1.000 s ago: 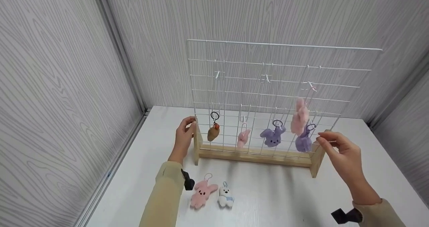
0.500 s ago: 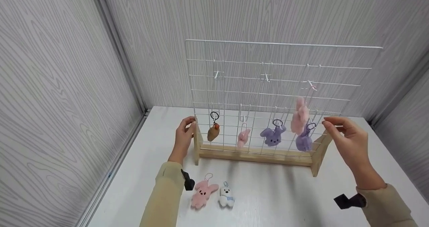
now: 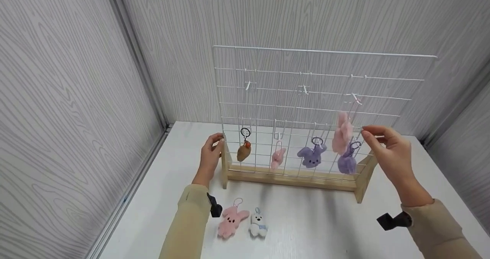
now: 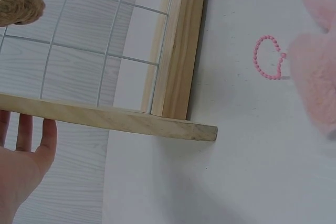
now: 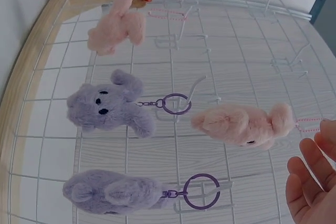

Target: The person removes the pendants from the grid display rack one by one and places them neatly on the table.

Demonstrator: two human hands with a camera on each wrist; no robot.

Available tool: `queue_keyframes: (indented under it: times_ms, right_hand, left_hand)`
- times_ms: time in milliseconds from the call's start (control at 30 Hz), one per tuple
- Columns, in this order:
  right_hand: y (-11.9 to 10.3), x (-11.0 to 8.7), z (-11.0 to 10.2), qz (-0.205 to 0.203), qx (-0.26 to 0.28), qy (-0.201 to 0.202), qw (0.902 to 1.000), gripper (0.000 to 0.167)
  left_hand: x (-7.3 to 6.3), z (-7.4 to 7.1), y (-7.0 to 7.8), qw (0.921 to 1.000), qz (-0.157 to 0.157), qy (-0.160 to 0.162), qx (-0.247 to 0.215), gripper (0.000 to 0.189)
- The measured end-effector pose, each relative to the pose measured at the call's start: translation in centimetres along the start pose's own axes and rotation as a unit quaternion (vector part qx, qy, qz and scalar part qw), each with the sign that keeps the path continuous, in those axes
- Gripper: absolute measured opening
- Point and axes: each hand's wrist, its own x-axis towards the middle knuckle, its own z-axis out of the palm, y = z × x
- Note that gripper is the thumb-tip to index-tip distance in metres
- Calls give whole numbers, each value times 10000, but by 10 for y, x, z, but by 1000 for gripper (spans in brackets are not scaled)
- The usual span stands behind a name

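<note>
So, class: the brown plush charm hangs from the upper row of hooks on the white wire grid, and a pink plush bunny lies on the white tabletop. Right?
Wrong row: the head view shows the brown plush charm hanging from the lower row of hooks on the white wire grid. A pink plush bunny does lie on the white tabletop.

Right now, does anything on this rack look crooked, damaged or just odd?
I see nothing spilled or damaged. Slightly askew, though: the upper pink bunny at the right hangs twisted side-on, as does the purple bunny at the far right. They look odd because the other purple bunny faces the front.
</note>
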Motion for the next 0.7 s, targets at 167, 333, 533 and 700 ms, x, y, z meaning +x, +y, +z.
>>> queue_keyframes:
  times_ms: [167,333,533,700]
  right_hand:
    - [-3,9,2,-70,52,-10,10000,13]
    - [-3,18,5,-17,65,-19,10000,15]
    - [-6,27,8,-17,118,56,9999,15]
    - [-10,34,10,-119,162,76,9998,21]
  left_hand:
    - [1,0,0,10000,-40,10,10,28]
    - [2,0,0,10000,-2,23,-71,27]
    - [2,-1,-1,10000,61,24,-58,27]
    - [0,0,-1,9999,42,-51,-121,29]
